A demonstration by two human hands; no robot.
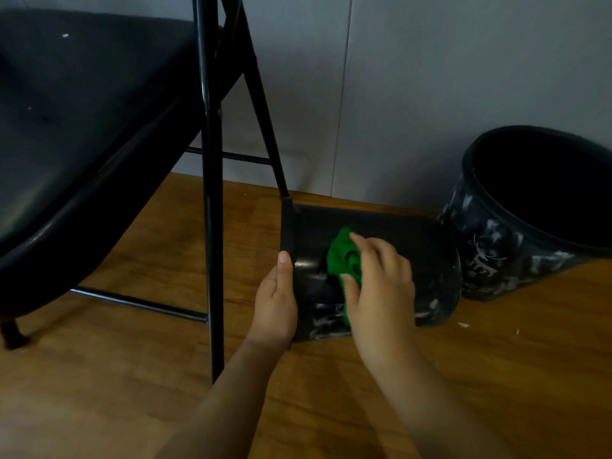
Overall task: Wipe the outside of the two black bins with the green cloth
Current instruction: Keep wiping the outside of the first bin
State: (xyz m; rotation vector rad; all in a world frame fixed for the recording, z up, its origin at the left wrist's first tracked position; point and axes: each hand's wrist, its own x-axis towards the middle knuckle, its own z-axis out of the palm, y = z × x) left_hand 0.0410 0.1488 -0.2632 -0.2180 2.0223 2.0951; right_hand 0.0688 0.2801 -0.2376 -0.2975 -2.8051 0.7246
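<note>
A black bin [390,256] lies on its side on the wooden floor [331,392], close to the wall [430,94], with its rim turned to the left and its base toward the right. White smears mark its near side and its base end. The left hand [276,301] grips the rim, the thumb lying up along the edge and the other fingers hidden behind it. The right hand [379,286] presses a bunched green cloth [342,260] against the upturned side of the bin, near the middle; its fingers [362,241] are curled over the cloth and the thumb pins the cloth's near edge.

A second bin [516,246] stands just beside the first one's base, to the right, tilted so that its open mouth faces up and toward the camera. Whether the two touch cannot be told. Its outer wall is heavily streaked with white.

A black folding chair [99,111] fills the left side, its seat above the floor and its legs coming down just left of the lying bin; the rear leg ends right at the bin's rim. A few white flecks [463,325] lie on the floor right of the lying bin.
</note>
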